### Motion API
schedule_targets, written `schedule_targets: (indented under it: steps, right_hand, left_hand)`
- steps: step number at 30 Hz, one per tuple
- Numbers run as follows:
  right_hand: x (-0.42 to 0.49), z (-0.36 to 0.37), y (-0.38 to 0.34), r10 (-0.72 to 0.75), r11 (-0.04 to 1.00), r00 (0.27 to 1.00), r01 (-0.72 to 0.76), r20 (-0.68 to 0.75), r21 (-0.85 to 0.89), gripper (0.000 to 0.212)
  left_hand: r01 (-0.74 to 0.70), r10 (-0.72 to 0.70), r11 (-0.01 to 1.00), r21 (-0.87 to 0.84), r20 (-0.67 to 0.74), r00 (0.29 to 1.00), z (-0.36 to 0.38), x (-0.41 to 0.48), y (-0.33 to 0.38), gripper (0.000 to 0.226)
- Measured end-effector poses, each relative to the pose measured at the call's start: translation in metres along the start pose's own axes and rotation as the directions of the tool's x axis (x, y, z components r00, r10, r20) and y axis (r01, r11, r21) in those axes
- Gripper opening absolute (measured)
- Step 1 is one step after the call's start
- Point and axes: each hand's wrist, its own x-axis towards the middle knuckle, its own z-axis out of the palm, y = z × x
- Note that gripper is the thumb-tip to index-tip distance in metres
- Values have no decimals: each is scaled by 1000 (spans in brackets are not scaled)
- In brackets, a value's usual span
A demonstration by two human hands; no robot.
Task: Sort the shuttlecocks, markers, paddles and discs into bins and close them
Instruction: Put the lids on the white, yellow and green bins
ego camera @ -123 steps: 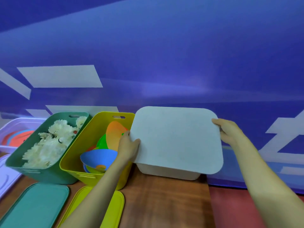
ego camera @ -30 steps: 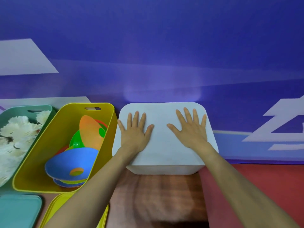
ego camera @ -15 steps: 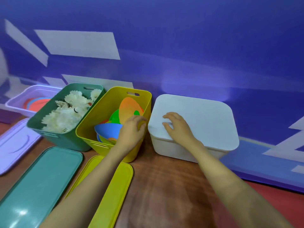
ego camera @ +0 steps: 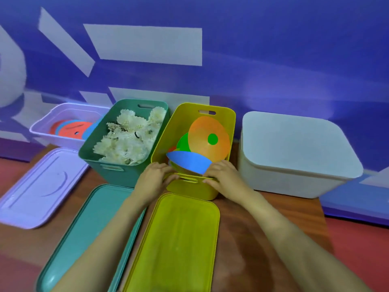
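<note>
Both hands are on the near rim of the yellow bin (ego camera: 230,123). My left hand (ego camera: 154,177) grips the rim at its left end and my right hand (ego camera: 224,174) grips it at its right end, by the handle slot. Inside the bin stand an orange disc (ego camera: 207,138), a green disc (ego camera: 183,143) and a blue disc (ego camera: 189,161). The yellow lid (ego camera: 179,239) lies flat in front of the bin. The white bin (ego camera: 294,157) on the right is covered by its lid.
The green bin (ego camera: 117,167) is full of white shuttlecocks (ego camera: 128,140), with its teal lid (ego camera: 88,232) lying in front. At the far left a lilac bin (ego camera: 52,133) holds red and blue flat pieces, and the lilac lid (ego camera: 40,188) lies before it. A blue wall stands behind.
The white lid was pressed onto the white bin. Both hands then left it and moved left to the yellow bin's near rim. The view swung left and down.
</note>
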Motion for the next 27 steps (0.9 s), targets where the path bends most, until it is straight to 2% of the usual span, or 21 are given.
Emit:
schedule_targets:
  steps: [3,5,8,10,12,14,16,19,21,23,25,27]
  right_hand:
    - [-12,9,-3,41,999,993,-42,-109,-10,39]
    - [-21,12,-7,77,997,986,-77,-148,4,36]
    - [-30,14,-13,123,992,980,-120,-160,27,26]
    - [-32,17,-20,128,992,973,-129,-194,12,33]
    - [-35,22,-32,105,994,953,-109,-285,1,39]
    - [-40,31,-48,26,999,929,-37,-370,-22,36]
    - [-49,44,-62,-70,997,926,54,-371,-53,30]
    - [-71,76,-73,-110,994,950,107,-294,-25,25]
    - [-91,99,-77,-86,996,979,91,-187,14,27]
    - [-109,120,-76,-32,999,999,32,-3,14,37]
    - [-124,135,-74,136,991,955,-128,262,-45,53]
    - [-137,145,-70,297,955,862,-260,410,-145,64]
  left_hand:
    - [-100,98,995,-28,-64,993,3,-3,-3,45]
    - [-151,145,987,-60,-98,985,7,-7,-2,41]
    - [-175,160,972,-157,-106,981,9,-12,-4,28]
    - [-190,168,966,-176,-132,977,10,-14,-6,18]
    - [-216,180,961,-171,-203,963,12,-19,-6,18]
    - [-218,156,957,-189,-295,943,15,-30,-3,28]
    - [-181,83,959,-217,-395,915,19,-52,3,30]
    - [-67,-44,960,-273,-381,923,40,-98,10,27]
    - [77,-151,958,-275,-259,954,65,-133,7,28]
    - [284,-303,929,-237,-48,952,92,-164,-2,39]
    - [477,-461,870,-126,138,877,109,-188,-7,42]
    - [579,-562,815,-21,210,800,118,-203,-6,43]
